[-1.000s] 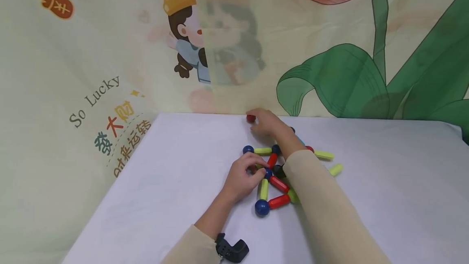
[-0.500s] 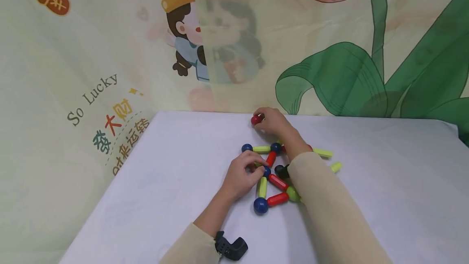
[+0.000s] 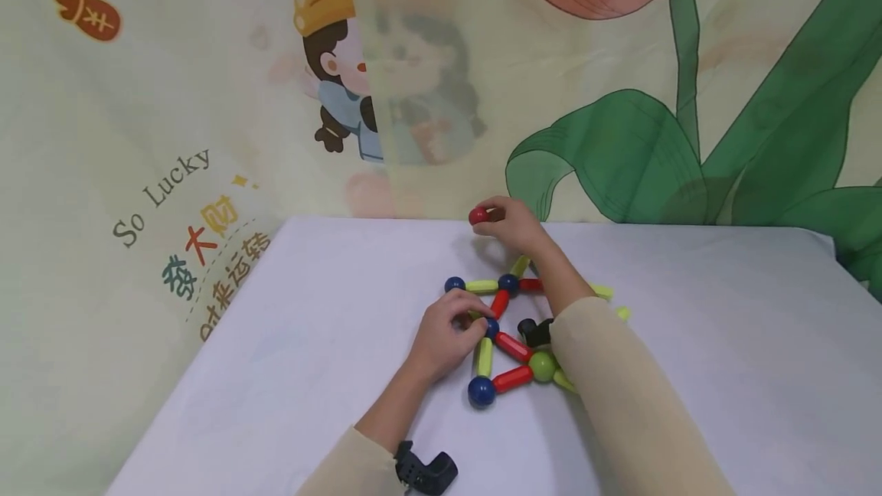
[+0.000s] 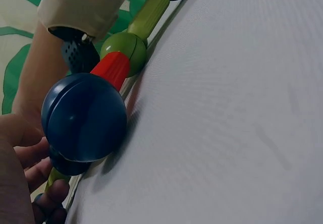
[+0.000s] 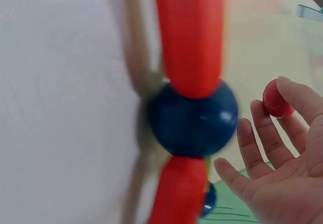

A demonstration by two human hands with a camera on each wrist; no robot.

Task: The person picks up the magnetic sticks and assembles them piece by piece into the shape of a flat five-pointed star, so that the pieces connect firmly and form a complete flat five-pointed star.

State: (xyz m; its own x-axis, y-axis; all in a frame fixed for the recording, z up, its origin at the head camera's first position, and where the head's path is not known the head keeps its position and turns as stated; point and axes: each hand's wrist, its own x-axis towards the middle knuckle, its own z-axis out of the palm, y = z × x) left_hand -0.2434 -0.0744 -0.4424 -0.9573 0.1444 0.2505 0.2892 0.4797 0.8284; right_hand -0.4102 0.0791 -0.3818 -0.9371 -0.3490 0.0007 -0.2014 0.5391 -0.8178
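Observation:
In the head view my right hand pinches a red ball near the table's back edge. The right wrist view shows that red ball between thumb and fingertips, the other fingers spread. My left hand pinches a blue ball within a flat frame of magnetic building sticks and balls. A larger blue ball joins a yellow-green stick and a red stick at the near corner. Beside it is a green ball. My right forearm hides the frame's right part.
The frame lies on a white-covered table against a printed cloth backdrop. Yellow-green stick ends show past the right sleeve. A black wrist device sits on the left wrist, and another on the right.
My right hand has lifted the red ball slightly from low over the table's back, uncovering more of the frame. My left hand stays at the blue ball. The head view has shifted a little.

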